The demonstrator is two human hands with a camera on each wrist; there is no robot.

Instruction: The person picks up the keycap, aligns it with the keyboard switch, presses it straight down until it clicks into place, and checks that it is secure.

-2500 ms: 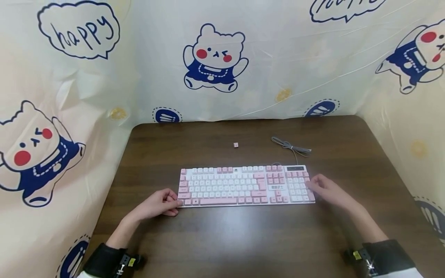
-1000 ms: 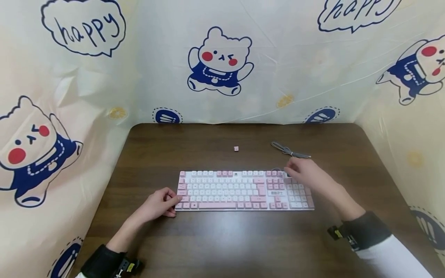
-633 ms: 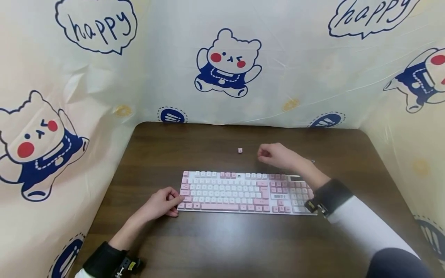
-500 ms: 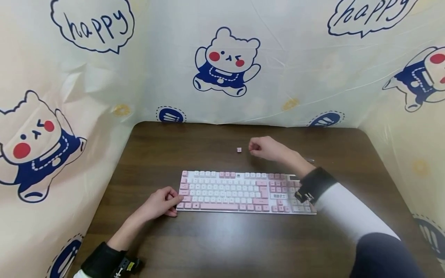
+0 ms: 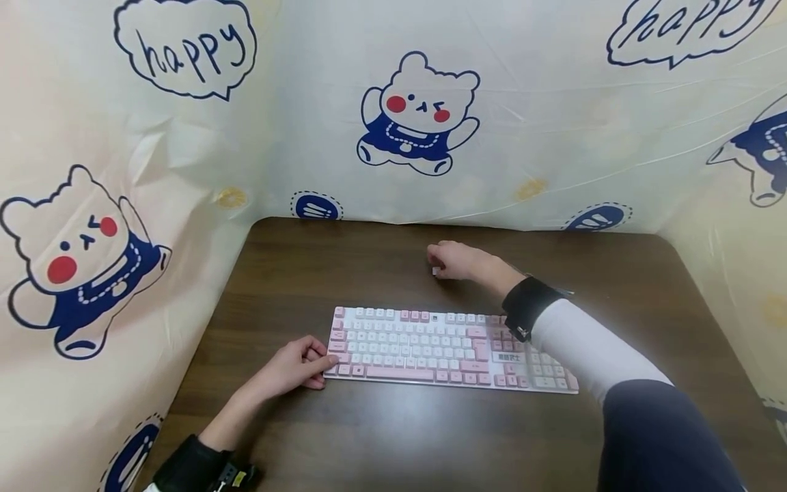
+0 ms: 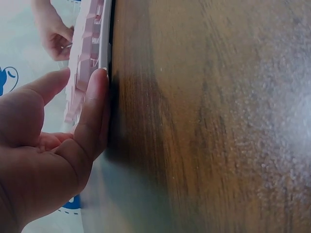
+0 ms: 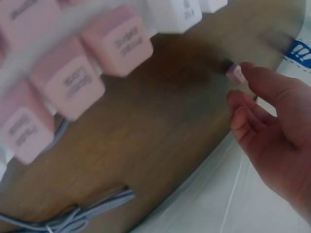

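A white-and-pink keyboard (image 5: 399, 345) lies on the brown table. At its front left corner my left hand (image 5: 296, 365) holds the edge, thumb over the keys and fingers at the side; the left wrist view shows the thumb (image 6: 53, 83) near the pink keys. Behind the keyboard, my right hand (image 5: 458, 261) is at a small pink keycap (image 5: 435, 271), which it partly covers in the head view. In the right wrist view the keycap (image 7: 235, 74) is at one fingertip, while the other bent fingers (image 7: 238, 99) stand apart from it.
A bundled grey cable (image 7: 97, 208) lies behind the keyboard, mostly hidden by the right arm in the head view. The right sleeve (image 5: 596, 345) passes over the keyboard's right part. A printed curtain (image 5: 307, 102) rises behind the brown table (image 5: 399, 437).
My right hand has gone from the keyboard's right edge, over its back edge, leftward to the loose keycap. The left hand stays at the left corner. The head view has shifted slightly.
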